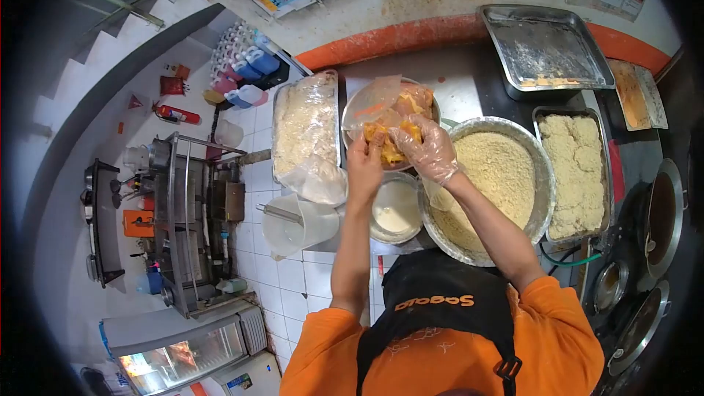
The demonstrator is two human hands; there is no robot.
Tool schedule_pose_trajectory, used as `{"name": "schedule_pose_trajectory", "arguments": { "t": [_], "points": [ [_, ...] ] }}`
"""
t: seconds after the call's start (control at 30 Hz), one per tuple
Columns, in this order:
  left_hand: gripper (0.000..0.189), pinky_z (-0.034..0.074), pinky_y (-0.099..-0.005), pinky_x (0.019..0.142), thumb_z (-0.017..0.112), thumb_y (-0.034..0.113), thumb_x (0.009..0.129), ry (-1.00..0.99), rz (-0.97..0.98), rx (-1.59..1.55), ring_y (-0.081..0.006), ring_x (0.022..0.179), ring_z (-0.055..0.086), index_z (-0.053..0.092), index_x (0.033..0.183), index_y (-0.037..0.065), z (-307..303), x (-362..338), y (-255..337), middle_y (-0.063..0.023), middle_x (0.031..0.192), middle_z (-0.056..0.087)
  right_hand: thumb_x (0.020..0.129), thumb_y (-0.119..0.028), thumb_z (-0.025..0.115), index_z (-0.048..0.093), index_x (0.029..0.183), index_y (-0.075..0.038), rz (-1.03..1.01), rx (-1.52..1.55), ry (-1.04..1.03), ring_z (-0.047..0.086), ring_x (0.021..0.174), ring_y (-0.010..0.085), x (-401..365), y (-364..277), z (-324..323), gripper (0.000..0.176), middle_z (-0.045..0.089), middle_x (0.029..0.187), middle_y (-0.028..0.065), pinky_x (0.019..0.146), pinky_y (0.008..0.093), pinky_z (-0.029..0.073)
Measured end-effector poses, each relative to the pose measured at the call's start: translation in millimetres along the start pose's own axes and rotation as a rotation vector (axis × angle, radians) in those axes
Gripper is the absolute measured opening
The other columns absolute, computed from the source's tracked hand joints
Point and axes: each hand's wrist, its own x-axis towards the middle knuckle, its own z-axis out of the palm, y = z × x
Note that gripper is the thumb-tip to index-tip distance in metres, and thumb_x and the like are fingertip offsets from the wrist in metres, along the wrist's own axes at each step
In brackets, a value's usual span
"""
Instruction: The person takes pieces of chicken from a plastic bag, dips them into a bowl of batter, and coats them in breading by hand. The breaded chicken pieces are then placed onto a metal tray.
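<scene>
My left hand (364,159), which looks bare, is closed on a piece of yellow-orange marinated meat, probably chicken (391,151). Opposite it, my right hand (431,152) wears a clear plastic glove, its fingers curled onto the same meat. Both hands are over a metal bowl (352,105) with more marinated meat (416,100) in it. A clear plastic bag (374,99) covers the bowl's left part. Below my right wrist stands a large round basin (546,191) of pale breading crumbs (491,169). A smaller bowl of whitish liquid (396,214) sits nearer my body.
On the left are a plastic-covered tray of crumb-coated pieces (304,121) and a translucent tub (312,227) with a metal-handled tool. To the right lies another tray of coated pieces (573,176). A deep metal pan (543,44) stands behind. Large pans (662,216) line the far right.
</scene>
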Motion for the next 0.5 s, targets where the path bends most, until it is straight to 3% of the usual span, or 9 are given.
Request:
{"name": "schedule_pose_trajectory", "arguments": {
  "t": [0.07,0.13,0.2,0.27,0.5],
  "points": [
    [0.026,0.053,-0.0256,0.081,0.056,0.019,0.103,0.170,0.058,-0.168,-0.0099,0.092,0.064,0.062,0.115,-0.002,16,-18,-16,-0.0071,0.106,0.069,0.093,-0.023,0.069,0.067,0.100,0.001,0.058,0.024,-0.025,0.063,0.072,0.0133,-14,11,-4,0.025,0.068,0.079,0.0093,0.066,0.0302,0.052],
    [0.027,0.053,-0.0261,0.083,0.056,0.020,0.103,0.186,0.031,-0.262,-0.0102,0.094,0.064,0.062,0.116,-0.003,23,-32,-28,-0.0076,0.107,0.068,0.093,-0.016,0.068,0.067,0.104,0.000,0.145,0.164,-0.090,0.059,0.077,0.0080,-28,18,-8,0.019,0.067,0.084,0.0050,0.069,0.0270,0.052],
    [0.028,0.052,-0.0258,0.086,0.057,0.019,0.102,0.172,-0.018,-0.421,-0.0117,0.097,0.064,0.063,0.117,-0.004,22,-44,-32,-0.0086,0.110,0.068,0.092,-0.017,0.069,0.066,0.104,0.000,0.197,0.275,-0.128,0.060,0.082,0.0094,-40,21,-14,0.021,0.067,0.088,0.0066,0.074,0.0274,0.052],
    [0.026,0.052,-0.0256,0.085,0.060,0.017,0.101,0.161,-0.028,-0.411,-0.0122,0.096,0.065,0.063,0.116,-0.004,19,-54,-26,-0.0091,0.109,0.069,0.092,-0.015,0.069,0.065,0.108,0.001,0.279,0.415,-0.199,0.060,0.090,0.0108,-48,24,-20,0.023,0.066,0.101,0.0052,0.081,0.0269,0.051],
    [0.022,0.055,-0.0258,0.081,0.066,0.007,0.095,0.165,-0.112,-0.094,-0.0138,0.091,0.068,0.063,0.113,-0.006,-13,-80,-18,-0.0121,0.103,0.071,0.094,-0.015,0.068,0.059,0.126,-0.001,0.306,0.492,-0.329,0.062,0.095,0.0112,-71,31,-30,0.036,0.065,0.111,0.0066,0.082,0.0264,0.053]
  ]
}}
